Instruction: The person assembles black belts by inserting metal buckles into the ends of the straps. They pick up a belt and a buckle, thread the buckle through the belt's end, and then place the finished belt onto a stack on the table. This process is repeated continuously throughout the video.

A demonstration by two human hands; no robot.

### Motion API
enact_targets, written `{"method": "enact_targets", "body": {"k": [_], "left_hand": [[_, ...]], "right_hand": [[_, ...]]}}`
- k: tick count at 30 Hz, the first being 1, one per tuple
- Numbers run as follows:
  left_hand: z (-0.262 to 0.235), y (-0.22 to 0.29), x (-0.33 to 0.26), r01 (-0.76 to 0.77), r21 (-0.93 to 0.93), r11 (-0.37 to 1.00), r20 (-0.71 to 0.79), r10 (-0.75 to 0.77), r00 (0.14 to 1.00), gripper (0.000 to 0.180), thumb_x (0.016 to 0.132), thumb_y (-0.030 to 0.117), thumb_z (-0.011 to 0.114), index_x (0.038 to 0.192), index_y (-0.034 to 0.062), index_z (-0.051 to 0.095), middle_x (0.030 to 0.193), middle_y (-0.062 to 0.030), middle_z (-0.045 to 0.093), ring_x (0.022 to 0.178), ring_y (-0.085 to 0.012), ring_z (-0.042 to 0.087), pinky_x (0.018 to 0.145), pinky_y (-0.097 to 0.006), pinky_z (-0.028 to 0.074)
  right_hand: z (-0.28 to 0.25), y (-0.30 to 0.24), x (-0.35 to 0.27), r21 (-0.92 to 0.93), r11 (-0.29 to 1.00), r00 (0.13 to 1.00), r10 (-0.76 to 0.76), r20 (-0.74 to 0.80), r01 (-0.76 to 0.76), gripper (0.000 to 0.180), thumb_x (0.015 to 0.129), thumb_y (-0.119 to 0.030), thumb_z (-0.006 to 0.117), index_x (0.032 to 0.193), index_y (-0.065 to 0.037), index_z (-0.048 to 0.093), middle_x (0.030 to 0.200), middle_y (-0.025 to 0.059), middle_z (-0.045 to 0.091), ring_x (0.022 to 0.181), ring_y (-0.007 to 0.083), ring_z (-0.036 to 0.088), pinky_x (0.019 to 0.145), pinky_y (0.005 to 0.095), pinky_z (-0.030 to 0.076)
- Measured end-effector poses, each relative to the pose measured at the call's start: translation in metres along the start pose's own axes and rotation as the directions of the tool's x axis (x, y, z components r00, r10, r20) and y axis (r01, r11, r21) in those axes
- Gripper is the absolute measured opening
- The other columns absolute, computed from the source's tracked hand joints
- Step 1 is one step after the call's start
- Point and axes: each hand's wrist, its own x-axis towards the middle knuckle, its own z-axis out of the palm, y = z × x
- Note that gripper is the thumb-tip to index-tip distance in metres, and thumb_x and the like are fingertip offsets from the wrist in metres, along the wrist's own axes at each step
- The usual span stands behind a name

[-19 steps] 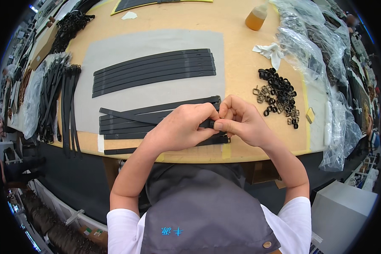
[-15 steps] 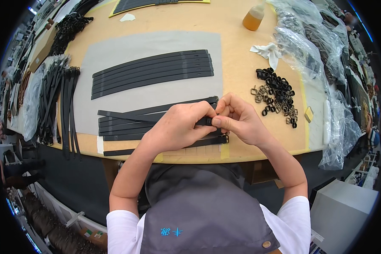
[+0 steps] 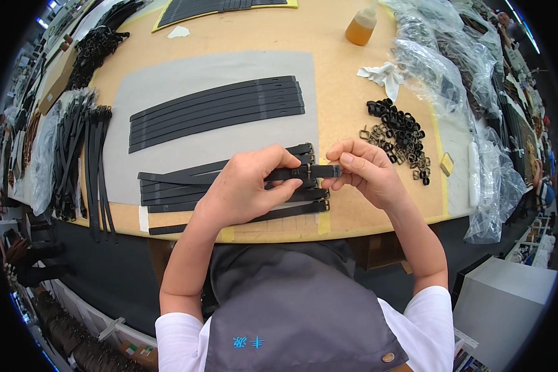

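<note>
A black belt (image 3: 322,172) with a metal buckle (image 3: 309,172) is stretched between my hands near the table's front edge. My left hand (image 3: 239,186) pinches it just left of the buckle, thumb below and fingers above. On the other side, my right hand (image 3: 373,177) has thumb and fingers at the short end that sticks out past the buckle. Under and around the hands lie several more black belts (image 3: 167,200), their buckles toward the right. A row of flat black straps (image 3: 217,111) rests on a grey sheet behind them.
Right of my hands is a pile of black loops and metal buckles (image 3: 403,139). A white cloth (image 3: 384,77), a bottle of amber liquid (image 3: 361,28) and clear plastic bags (image 3: 428,68) lie beyond. Black straps (image 3: 96,164) hang over the table's left edge.
My right hand has drawn away to the right from the left hand. The buckle and the belt's short end now show between them. The view has shifted slightly.
</note>
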Motion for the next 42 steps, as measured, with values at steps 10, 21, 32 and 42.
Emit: {"method": "enact_targets", "body": {"k": [10,21,32,42], "left_hand": [[0.005,0.006,-0.001,-0.092,0.088,0.992,0.025,0.09,0.996,0.021,0.084,0.002,0.082,0.101,-0.0005,0.071,0.082,-0.0073,0.07,0.069,-0.0153,0.069,0.058,-0.027,0.055],[0.008,-0.001,-0.001,-0.076,0.093,0.993,0.093,0.067,0.993,0.023,0.082,0.002,0.08,0.101,0.0014,0.068,0.089,-0.0085,0.073,0.079,-0.0218,0.074,0.062,-0.03,0.058],[0.001,-0.013,-0.002,-0.056,0.059,0.997,0.059,0.053,0.997,0.023,0.078,0.002,0.08,0.096,0.0008,0.066,0.085,-0.0083,0.071,0.078,-0.018,0.073,0.061,-0.028,0.059],[0.005,-0.011,0.002,-0.069,0.076,0.995,0.043,0.066,0.997,0.021,0.077,0.0,0.078,0.094,0.0007,0.066,0.08,-0.0078,0.069,0.069,-0.016,0.067,0.057,-0.029,0.053]], "right_hand": [[0.025,0.008,0.005,-0.198,0.979,0.999,-0.044,0.015,0.046,0.031,0.098,-0.021,0.078,0.119,-0.001,0.07,0.101,0.0033,0.073,0.084,0.009,0.068,0.077,0.0248,0.057],[0.046,-0.007,0.015,-0.403,0.895,0.981,0.189,-0.051,-0.193,0.022,0.096,-0.025,0.079,0.101,-0.004,0.071,0.085,-0.0037,0.068,0.069,0.0019,0.058,0.061,0.0208,0.046],[0.036,-0.007,0.017,-0.37,0.902,0.973,0.226,-0.034,-0.222,0.027,0.096,-0.03,0.082,0.099,-0.005,0.072,0.082,-0.0039,0.068,0.069,0.0028,0.057,0.063,0.0207,0.048],[0.033,-0.005,0.017,-0.396,0.894,0.977,0.202,-0.063,-0.21,0.03,0.096,-0.031,0.081,0.099,-0.003,0.072,0.076,-0.0023,0.067,0.065,0.0034,0.057,0.059,0.0212,0.047]]}}
